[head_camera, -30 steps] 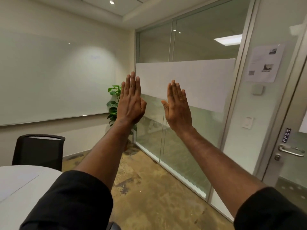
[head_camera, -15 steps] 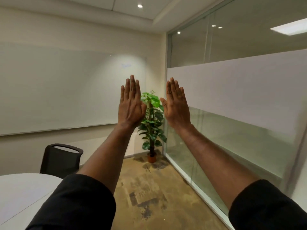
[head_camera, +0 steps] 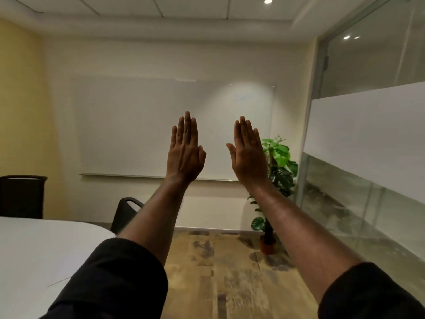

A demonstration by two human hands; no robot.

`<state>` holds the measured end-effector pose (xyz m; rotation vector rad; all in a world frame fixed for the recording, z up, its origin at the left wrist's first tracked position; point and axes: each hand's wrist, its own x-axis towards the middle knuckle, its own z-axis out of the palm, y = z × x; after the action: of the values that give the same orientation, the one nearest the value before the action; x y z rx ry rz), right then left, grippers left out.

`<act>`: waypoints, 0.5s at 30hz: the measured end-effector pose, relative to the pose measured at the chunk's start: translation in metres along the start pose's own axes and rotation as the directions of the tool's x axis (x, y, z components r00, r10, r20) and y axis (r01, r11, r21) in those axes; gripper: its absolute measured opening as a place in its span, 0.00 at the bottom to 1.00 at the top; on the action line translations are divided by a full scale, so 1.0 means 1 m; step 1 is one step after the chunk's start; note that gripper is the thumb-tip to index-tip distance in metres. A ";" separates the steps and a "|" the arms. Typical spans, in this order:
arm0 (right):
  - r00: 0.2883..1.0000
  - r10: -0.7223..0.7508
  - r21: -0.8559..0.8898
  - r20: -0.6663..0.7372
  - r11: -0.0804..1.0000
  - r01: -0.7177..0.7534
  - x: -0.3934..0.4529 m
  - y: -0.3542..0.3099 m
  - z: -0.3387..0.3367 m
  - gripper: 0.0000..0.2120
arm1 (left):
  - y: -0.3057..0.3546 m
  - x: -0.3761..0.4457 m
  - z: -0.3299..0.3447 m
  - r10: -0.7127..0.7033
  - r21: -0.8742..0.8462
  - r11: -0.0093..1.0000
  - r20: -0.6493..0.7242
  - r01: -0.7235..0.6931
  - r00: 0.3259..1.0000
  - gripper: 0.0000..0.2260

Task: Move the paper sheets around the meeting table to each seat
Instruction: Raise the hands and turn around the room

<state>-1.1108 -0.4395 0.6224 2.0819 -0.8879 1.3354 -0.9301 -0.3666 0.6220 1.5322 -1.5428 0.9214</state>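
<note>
While two chairs (head_camera: 21, 195) flank the table (head_camera: 41, 249), both hands (head_camera: 185, 155) rise empty.

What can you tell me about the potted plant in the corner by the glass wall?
The potted plant stands upright on the wooden floor in the corner where the whiteboard wall meets the glass wall. It has broad leaves, bright green near the top and darker lower down, on a thin stem rising from a small reddish-brown pot. The person's right hand and forearm cover part of its left side in view; nothing touches it.

White meeting table (head_camera: 41, 247), lower left.
1 faint paper sheet (head_camera: 34, 268) edge shows on its top.
</note>
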 end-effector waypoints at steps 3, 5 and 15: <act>1.000 -0.015 0.065 -0.014 0.998 0.016 0.018 0.011 0.047 0.29 | -0.020 0.013 0.035 -0.028 0.036 0.999 -0.013 0.029 1.000 0.32; 1.000 -0.024 0.096 -0.019 0.995 0.025 0.033 0.016 0.082 0.28 | -0.038 0.023 0.060 -0.041 0.056 0.998 -0.025 0.043 0.999 0.32; 0.996 -0.072 0.178 -0.046 0.981 0.080 0.127 0.021 0.289 0.28 | -0.179 0.100 0.190 -0.087 0.181 0.979 -0.058 0.096 0.995 0.32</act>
<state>-0.9184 -0.6901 0.6283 2.1929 -0.6856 1.4580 -0.7552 -0.5846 0.6218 1.6817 -1.3718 1.0646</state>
